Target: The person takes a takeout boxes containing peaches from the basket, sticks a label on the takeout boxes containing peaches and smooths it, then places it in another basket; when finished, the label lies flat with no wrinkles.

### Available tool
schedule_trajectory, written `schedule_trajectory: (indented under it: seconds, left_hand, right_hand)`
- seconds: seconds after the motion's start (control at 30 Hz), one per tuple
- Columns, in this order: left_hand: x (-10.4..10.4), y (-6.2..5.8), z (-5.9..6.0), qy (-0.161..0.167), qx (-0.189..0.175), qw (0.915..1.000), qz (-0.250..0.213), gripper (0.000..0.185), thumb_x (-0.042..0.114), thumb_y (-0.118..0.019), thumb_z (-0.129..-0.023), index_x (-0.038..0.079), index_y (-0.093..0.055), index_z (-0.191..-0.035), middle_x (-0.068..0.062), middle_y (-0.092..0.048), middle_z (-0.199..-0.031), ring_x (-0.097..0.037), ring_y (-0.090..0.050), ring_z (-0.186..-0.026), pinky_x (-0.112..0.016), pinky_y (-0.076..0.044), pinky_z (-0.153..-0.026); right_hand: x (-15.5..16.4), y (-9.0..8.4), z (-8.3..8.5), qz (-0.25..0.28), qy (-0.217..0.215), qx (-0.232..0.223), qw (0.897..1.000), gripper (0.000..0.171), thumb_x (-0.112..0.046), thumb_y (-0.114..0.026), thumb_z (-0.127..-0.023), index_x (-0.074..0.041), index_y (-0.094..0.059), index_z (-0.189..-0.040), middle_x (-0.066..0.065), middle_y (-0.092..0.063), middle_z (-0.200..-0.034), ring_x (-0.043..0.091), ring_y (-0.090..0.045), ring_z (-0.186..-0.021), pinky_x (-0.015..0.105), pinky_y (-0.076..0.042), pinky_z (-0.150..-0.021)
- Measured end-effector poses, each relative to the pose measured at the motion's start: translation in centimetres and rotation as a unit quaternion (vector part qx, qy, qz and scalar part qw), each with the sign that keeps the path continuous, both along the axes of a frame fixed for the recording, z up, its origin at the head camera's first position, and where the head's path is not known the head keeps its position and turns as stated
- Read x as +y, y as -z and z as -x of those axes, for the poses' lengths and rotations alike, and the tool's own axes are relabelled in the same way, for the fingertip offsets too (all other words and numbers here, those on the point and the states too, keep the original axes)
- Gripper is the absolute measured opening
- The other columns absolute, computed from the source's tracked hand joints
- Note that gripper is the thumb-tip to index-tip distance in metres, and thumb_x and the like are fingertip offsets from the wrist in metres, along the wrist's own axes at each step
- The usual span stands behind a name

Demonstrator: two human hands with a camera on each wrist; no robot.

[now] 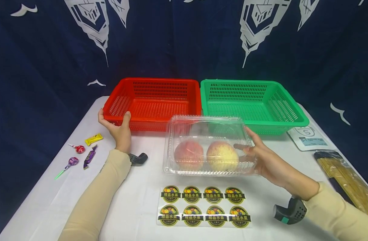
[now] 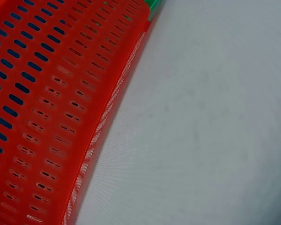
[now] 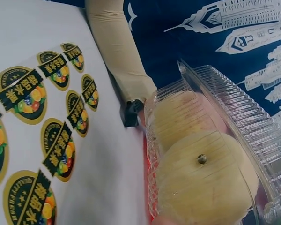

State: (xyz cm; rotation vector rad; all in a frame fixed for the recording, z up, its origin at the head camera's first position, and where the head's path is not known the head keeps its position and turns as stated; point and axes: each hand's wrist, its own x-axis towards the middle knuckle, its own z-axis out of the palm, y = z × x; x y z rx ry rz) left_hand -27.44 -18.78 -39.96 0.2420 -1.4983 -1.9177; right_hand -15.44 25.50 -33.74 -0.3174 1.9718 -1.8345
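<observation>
Clear plastic clamshell box (image 1: pixel 206 147) with two peaches (image 1: pixel 205 155) sitting mid-table on white cloth (image 1: pixel 141 187), right hand (image 1: pixel 266 160) gripping its right end. Left hand (image 1: pixel 119 129) curling over near-left rim of red slotted plastic basket (image 1: pixel 154 102). Green slotted basket (image 1: pixel 253 103) touching red one; fruit sticker sheet (image 1: pixel 203 206) lying just in front of box.

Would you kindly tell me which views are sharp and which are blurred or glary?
Head view: even light, sharp, slight glare on the clear plastic clamshell box. Left wrist view: red slotted plastic basket soft, very close. Right wrist view: two peaches blurred through ribbed plastic.
</observation>
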Motion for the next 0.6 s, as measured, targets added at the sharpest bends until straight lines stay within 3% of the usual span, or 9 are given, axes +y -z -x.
schedule_trajectory:
  seconds: [0.37,0.6]
  left_hand:
    - [0.1,-0.1,-0.2,0.003,0.002,1.0000,0.003,0.093,0.017,-0.077,-0.098,0.028,-0.013,-0.165,0.005,-0.024,-0.170,-0.011,-0.028,-0.155,-0.024,-0.038,-0.122]
    - [0.2,-0.1,-0.1,-0.002,0.013,0.9999,0.004,0.092,0.016,-0.076,-0.098,0.025,-0.014,-0.164,0.003,-0.025,-0.169,-0.014,-0.028,-0.155,-0.030,-0.035,-0.126]
  right_hand:
    - [-0.2,2.2,0.0,0.013,-0.009,-0.011,1.000,0.093,-0.009,-0.037,-0.102,-0.028,0.025,-0.169,0.041,-0.009,-0.170,0.027,-0.056,-0.127,0.047,-0.056,-0.098]
    - [-0.6,3.1,0.2,0.012,0.002,-0.027,1.000,0.094,-0.009,-0.037,-0.101,-0.028,0.025,-0.169,0.040,-0.008,-0.170,0.036,-0.052,-0.131,0.054,-0.053,-0.102]
